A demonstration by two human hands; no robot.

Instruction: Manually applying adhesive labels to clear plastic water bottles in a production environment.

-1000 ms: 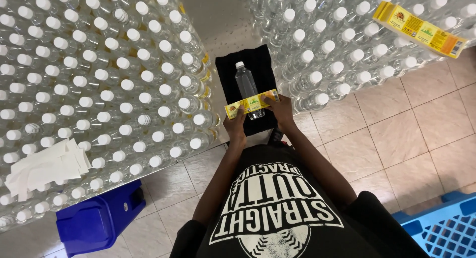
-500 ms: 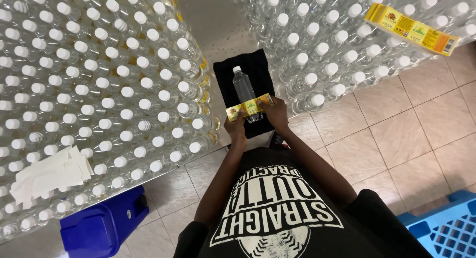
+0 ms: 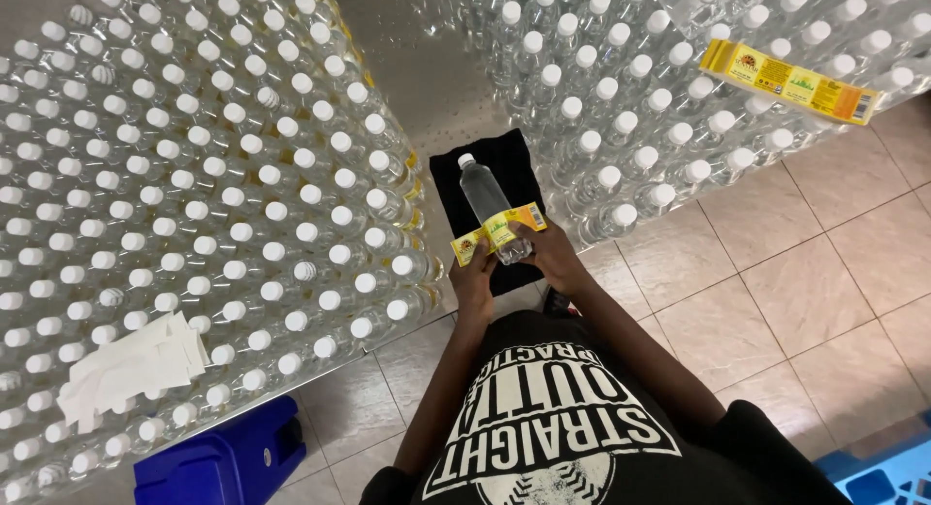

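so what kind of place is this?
Likely a small bottling or labelling workshop: massed clear capped bottles fill the tables, a stack of yellow labels lies on top, and both hands wrap a yellow label round one bottle.

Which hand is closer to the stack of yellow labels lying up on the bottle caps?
The right hand. It sits below and left of the label stack, gripping the bottle; the left hand is farther left, on the label.

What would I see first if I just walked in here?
Rows and rows of white-capped clear bottles fill the left and the top right. In the middle gap, two hands, left and right, press a yellow label around one bottle lying on a black cloth.
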